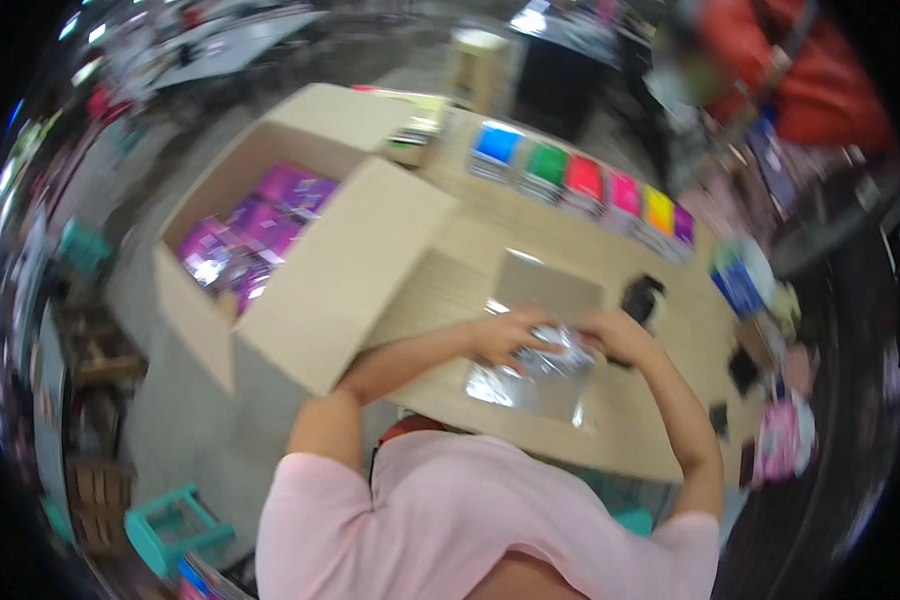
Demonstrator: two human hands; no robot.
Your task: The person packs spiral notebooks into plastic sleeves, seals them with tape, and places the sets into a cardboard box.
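Note:
A shiny, crumpled piece of clear plastic film [555, 358], seemingly a bag, lies between my hands. My left hand [510, 338] reaches in from the left, fingers bent onto the film's edge. On its other side my right hand [615, 336] pinches it with curled fingers. Blur and glare hide whether anything is inside the film. Under both hands is a flat, glossy grey-looking rectangle of plastic [545, 280], perhaps a pile of clear bags. Just beyond my right hand sits a small black object [643, 298], possibly a tape dispenser.
At the left stands an open cardboard box [340, 265] with shiny purple packs [260, 228] inside. Along the wooden table's [450, 340] far edge runs a row of coloured card stacks [582, 183]. A person in red [830, 80] is at the far right. Teal stools [178, 528] stand lower left.

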